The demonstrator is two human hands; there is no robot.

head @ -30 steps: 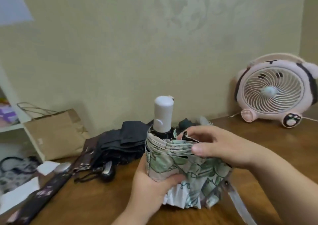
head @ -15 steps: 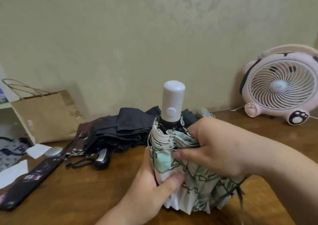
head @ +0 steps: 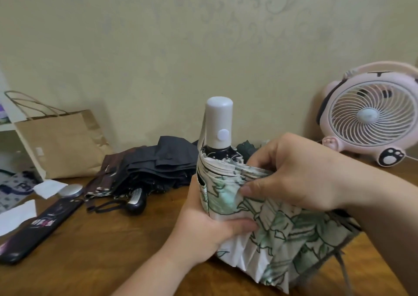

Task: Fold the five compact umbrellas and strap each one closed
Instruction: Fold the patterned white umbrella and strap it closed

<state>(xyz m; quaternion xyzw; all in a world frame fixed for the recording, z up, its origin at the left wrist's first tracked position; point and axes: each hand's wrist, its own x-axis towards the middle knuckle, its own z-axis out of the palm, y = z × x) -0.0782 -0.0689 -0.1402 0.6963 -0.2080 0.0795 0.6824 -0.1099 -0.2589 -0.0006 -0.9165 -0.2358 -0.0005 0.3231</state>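
A white umbrella with a green leaf print (head: 278,225) stands upright on the wooden table (head: 95,246), white handle (head: 219,121) up. My left hand (head: 203,225) grips its canopy low on the left, thumb across the fabric. My right hand (head: 291,173) pinches the gathered folds near the top on the right. The canopy flares loose at the bottom right. A black umbrella (head: 156,166) lies unfolded behind, with a brown one (head: 106,173) beside it. A dark green umbrella (head: 246,147) peeks out behind the handle. A long black printed umbrella (head: 40,225) lies at the left.
A brown paper bag (head: 61,142) stands at the back left against the wall. A pink fan (head: 371,117) sits at the back right. White paper scraps (head: 48,188) lie at the table's left edge.
My right hand has slid down a little and gathered more folds against the canopy. The view has shifted slightly to the left and closer. My left hand keeps its grip.
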